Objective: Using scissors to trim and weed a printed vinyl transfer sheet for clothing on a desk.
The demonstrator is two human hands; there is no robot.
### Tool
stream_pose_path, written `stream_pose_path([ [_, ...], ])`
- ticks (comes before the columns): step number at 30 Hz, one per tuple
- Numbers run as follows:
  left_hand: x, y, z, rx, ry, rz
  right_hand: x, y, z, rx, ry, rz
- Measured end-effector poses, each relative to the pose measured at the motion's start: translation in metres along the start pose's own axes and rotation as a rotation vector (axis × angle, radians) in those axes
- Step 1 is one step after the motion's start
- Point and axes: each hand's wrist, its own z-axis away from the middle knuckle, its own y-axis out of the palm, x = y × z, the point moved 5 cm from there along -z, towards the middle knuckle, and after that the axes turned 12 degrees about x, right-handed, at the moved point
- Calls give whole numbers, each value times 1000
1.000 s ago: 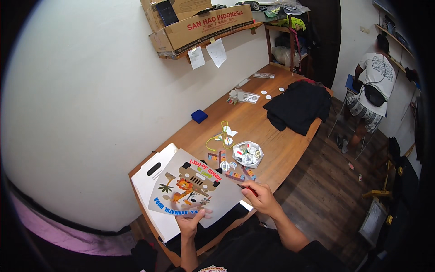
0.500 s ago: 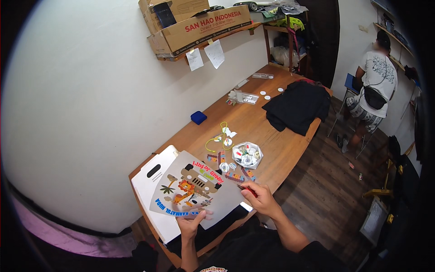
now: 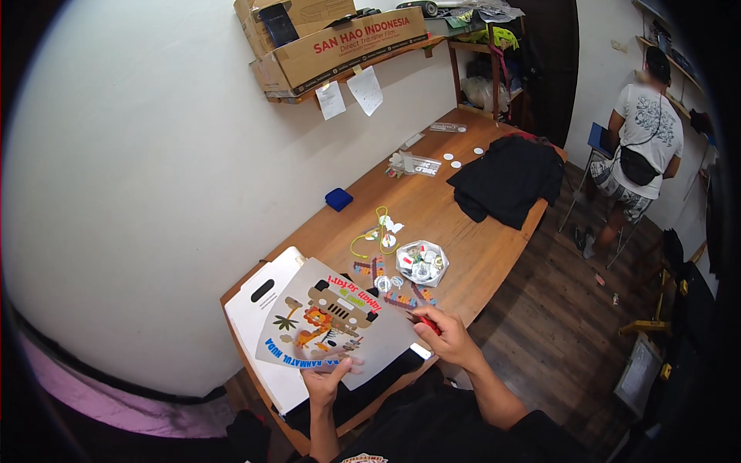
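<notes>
My left hand [image 3: 326, 380] pinches the near edge of a translucent transfer film sheet [image 3: 376, 327], thumb on top. The sheet carries a colourful print of a brown jeep, a lion and a palm tree, with lettering in red and blue. Its left side is cut in a curve. At the sheet's right edge, my right hand [image 3: 448, 337] is closed around red-handled scissors [image 3: 429, 324]; the fingers hide most of them. The tips point left toward the film. Beneath the sheet lie a white board [image 3: 258, 324] with a hand slot and a dark cloth.
A white bowl [image 3: 434, 282] of round pieces stands beyond the sheet, near patterned strips [image 3: 400, 299] and a yellow cord [image 3: 356, 245]. A blue box [image 3: 338, 200] sits by the wall. Black garments [image 3: 502, 185] lie at the far right. Another person [image 3: 644, 147] sits at the back right.
My right hand has turned slightly and shifted a little, so more of the red handle shows. My left hand and the film stay put. The other person has leaned to the right.
</notes>
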Motion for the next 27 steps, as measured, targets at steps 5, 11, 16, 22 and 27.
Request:
stream_pose_path([
  [5, 4, 2, 2, -50, 12, 19, 6, -2, 0, 55, -27, 69],
  [11, 11, 1, 1, 38, -14, -43, 2, -7, 3, 26, -68, 86],
  [16, 3, 14, 0, 11, 19, -21, -4, -8, 5, -14, -98, 83],
  [22, 2, 22, 0, -30, 39, -2, -2, -9, 8, -37, -86, 41],
  [27, 6, 20, 3, -63, 53, 15, -7, -13, 12, -21, -31, -15],
])
